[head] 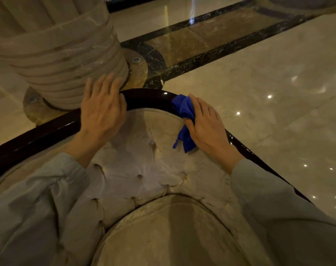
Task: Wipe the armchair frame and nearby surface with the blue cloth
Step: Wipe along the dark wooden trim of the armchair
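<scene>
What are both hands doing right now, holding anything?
Left hand: open, fingers straight, resting on the dark armchair frame.
Right hand: gripping the blue cloth, pressing it on the frame.

Crumpled blue cloth [183,120] draped over the dark, glossy curved armchair frame [146,99], tail hanging inward.

Dim warm light; ceiling-lamp glare on floor [259,104]; wide-angle edge distortion.
</scene>
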